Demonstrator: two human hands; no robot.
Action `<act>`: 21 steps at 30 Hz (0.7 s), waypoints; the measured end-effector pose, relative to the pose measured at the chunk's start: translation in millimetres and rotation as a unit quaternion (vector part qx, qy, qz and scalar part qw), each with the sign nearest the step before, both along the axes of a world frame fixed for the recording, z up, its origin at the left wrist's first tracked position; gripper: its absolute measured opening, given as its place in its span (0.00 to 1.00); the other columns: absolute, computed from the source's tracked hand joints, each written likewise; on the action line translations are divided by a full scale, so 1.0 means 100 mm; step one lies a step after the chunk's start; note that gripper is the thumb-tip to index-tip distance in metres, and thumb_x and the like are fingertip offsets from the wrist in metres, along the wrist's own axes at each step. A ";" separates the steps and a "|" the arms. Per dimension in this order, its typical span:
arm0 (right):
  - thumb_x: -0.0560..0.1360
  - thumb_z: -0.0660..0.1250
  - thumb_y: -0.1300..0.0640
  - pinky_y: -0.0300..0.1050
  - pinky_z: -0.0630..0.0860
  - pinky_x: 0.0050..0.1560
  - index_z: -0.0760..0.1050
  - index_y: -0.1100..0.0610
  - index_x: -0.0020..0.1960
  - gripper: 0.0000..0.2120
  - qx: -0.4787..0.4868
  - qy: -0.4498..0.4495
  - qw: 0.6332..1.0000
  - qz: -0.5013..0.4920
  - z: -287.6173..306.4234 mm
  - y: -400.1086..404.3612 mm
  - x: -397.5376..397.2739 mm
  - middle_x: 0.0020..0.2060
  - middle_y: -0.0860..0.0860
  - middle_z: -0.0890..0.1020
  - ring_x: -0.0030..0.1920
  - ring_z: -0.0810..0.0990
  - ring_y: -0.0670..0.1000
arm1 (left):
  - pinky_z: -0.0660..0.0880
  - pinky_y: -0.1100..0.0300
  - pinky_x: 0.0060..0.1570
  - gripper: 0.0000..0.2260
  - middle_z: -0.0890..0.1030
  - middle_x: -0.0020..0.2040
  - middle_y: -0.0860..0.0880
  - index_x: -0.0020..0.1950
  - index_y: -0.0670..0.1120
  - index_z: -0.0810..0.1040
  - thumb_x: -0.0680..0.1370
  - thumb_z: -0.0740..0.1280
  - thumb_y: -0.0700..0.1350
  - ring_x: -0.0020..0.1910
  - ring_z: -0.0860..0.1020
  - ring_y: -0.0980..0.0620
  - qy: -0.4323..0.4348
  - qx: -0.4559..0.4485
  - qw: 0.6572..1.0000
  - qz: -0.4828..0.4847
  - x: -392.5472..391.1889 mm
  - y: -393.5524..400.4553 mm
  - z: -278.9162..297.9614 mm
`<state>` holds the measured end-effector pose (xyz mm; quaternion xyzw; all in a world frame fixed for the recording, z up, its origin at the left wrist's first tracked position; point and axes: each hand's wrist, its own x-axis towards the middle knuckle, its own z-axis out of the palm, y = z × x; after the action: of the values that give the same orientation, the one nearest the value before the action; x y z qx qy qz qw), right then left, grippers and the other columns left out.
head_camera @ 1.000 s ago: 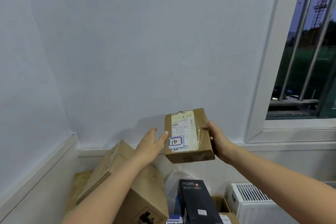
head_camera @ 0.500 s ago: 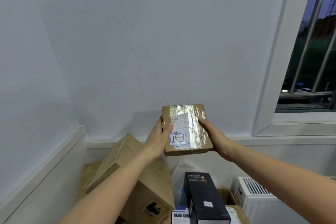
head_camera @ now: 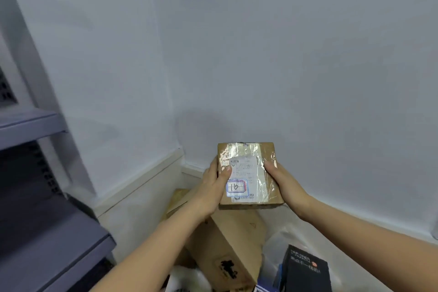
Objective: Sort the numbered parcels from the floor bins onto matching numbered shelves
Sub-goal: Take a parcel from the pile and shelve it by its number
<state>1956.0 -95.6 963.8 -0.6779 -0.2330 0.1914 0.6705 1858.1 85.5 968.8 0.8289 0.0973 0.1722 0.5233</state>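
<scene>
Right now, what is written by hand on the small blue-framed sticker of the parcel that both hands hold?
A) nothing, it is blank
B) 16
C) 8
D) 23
B: the sticker on the taped brown parcel reads "16" in handwriting, just beside the left hand's thumb; the left hand grips the parcel's left edge and the right hand its right edge.

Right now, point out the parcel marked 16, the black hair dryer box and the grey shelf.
parcel marked 16 (head_camera: 248,173): head view, on its taped label face.
black hair dryer box (head_camera: 305,272): head view, on its front face.
grey shelf (head_camera: 28,125): head view, on its upper board.
</scene>
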 end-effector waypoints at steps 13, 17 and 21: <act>0.68 0.62 0.24 0.59 0.63 0.72 0.64 0.47 0.75 0.43 -0.036 0.020 0.963 0.266 -0.49 0.89 -0.86 0.69 0.47 0.73 0.69 0.72 0.53 | 0.72 0.52 0.65 0.22 0.78 0.62 0.56 0.70 0.60 0.67 0.77 0.60 0.63 0.60 0.77 0.57 0.027 -0.047 0.951 0.305 -1.89 -0.21 -0.15; 0.64 0.65 0.25 0.58 0.70 0.68 0.72 0.48 0.69 0.41 -0.024 0.031 0.938 0.345 -0.45 1.13 -1.35 0.60 0.47 0.82 0.60 0.80 0.50 | 0.73 0.53 0.63 0.14 0.79 0.61 0.57 0.66 0.62 0.68 0.81 0.60 0.57 0.58 0.78 0.58 0.024 -0.053 0.926 0.372 -2.44 -0.27 -0.09; 0.66 0.64 0.28 0.57 0.71 0.67 0.73 0.50 0.68 0.38 -0.012 0.027 0.919 0.392 -0.36 1.28 -1.85 0.58 0.47 0.83 0.59 0.81 0.51 | 0.73 0.51 0.64 0.10 0.79 0.60 0.60 0.60 0.68 0.68 0.80 0.59 0.60 0.58 0.79 0.58 0.024 -0.054 0.904 0.423 -2.91 -0.34 -0.06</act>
<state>1770.6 32.0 928.1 -0.5348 -0.4595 0.4603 0.5394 1566.8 51.8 963.0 0.6843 0.4604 0.3514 0.4431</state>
